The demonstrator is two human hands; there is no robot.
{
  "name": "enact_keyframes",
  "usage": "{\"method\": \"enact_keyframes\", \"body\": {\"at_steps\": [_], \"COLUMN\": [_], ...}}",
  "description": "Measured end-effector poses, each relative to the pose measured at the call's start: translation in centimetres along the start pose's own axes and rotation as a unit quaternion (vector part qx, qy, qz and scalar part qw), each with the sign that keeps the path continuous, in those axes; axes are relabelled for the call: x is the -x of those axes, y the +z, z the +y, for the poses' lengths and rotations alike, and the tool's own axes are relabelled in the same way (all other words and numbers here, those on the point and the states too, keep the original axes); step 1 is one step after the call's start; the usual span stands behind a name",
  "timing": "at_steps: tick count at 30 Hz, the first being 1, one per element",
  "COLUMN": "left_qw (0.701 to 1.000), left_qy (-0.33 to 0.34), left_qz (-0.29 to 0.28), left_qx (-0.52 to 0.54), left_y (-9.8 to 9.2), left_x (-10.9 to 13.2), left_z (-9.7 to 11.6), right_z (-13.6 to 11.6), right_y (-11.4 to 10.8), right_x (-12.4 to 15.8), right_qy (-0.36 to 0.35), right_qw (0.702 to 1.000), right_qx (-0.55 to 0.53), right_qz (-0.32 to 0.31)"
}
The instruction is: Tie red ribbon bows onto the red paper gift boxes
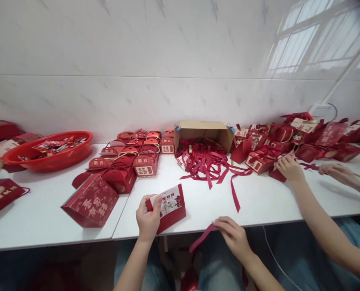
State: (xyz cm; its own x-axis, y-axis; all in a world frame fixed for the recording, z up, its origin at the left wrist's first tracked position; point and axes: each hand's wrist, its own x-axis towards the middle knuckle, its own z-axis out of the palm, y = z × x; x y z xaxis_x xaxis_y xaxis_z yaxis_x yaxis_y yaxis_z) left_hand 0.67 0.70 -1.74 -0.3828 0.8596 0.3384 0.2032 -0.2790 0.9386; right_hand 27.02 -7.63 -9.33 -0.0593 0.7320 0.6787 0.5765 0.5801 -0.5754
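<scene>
My left hand is closed around the top of a red gift box, its thumb on a white printed card against the front. The box is tilted above the table's front edge. To the right, my right hand pinches one end of a dark red ribbon, which hangs down over my lap. Beyond my hands, a heap of red ribbons spills from a cardboard box lying on its side. A larger red gift box stands to the left of my left hand.
Several small red boxes stand in rows behind. At left are a red basin of wrapped sweets and a person's hand on a red box. At right, a co-worker's hands work near finished-looking boxes along the wall.
</scene>
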Motion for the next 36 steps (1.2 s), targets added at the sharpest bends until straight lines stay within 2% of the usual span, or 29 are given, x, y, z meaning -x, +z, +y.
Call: {"method": "enact_keyframes", "body": {"at_steps": [3, 6, 10, 14, 16, 20, 25, 28, 31, 36], "left_qw": [1.000, 0.998, 0.997, 0.998, 0.999, 0.999, 0.998, 0.998, 0.998, 0.998], "left_qy": [0.015, 0.034, 0.047, 0.039, 0.035, 0.041, 0.048, 0.054, 0.054, 0.059], "left_qz": [0.018, 0.030, 0.037, 0.030, 0.025, 0.021, 0.017, 0.017, 0.014, 0.010], "left_qx": [-0.013, -0.033, -0.046, -0.034, -0.030, -0.026, -0.025, -0.031, -0.028, -0.035], "left_y": [0.1, 0.3, 0.5, 0.4, 0.4, 0.3, 0.3, 0.2, 0.2, 0.2], "left_x": [-0.2, -0.3, -0.3, -0.3, -0.3, -0.3, -0.3, -0.3, -0.3, -0.2], "left_z": [-0.3, -0.5, -0.4, -0.6, -0.8, -1.1, -0.9, -0.9, -0.9, -1.0], "right_z": [-0.6, -0.9, -0.4, 0.0, 0.1, -0.1, -1.3, -2.0, -2.0, -1.4], "right_y": [-0.6, -0.8, -1.0, -1.3, -1.5, -2.2, -3.6, -4.2, -4.1, -3.3], "right_x": [1.0, 2.6, 3.6, 2.6, 1.9, 0.7, -1.3, -2.2, -2.4, -1.6], "right_qy": [0.072, 0.100, 0.111, 0.088, 0.084, 0.108, 0.169, 0.210, 0.237, 0.236], "right_qw": [0.996, 0.995, 0.994, 0.996, 0.996, 0.987, 0.954, 0.932, 0.922, 0.936], "right_qx": [-0.013, -0.002, 0.012, 0.007, 0.005, 0.030, 0.078, 0.092, 0.091, 0.091], "right_qz": [0.049, 0.029, 0.003, 0.008, -0.020, -0.114, -0.234, -0.279, -0.291, -0.244]}}
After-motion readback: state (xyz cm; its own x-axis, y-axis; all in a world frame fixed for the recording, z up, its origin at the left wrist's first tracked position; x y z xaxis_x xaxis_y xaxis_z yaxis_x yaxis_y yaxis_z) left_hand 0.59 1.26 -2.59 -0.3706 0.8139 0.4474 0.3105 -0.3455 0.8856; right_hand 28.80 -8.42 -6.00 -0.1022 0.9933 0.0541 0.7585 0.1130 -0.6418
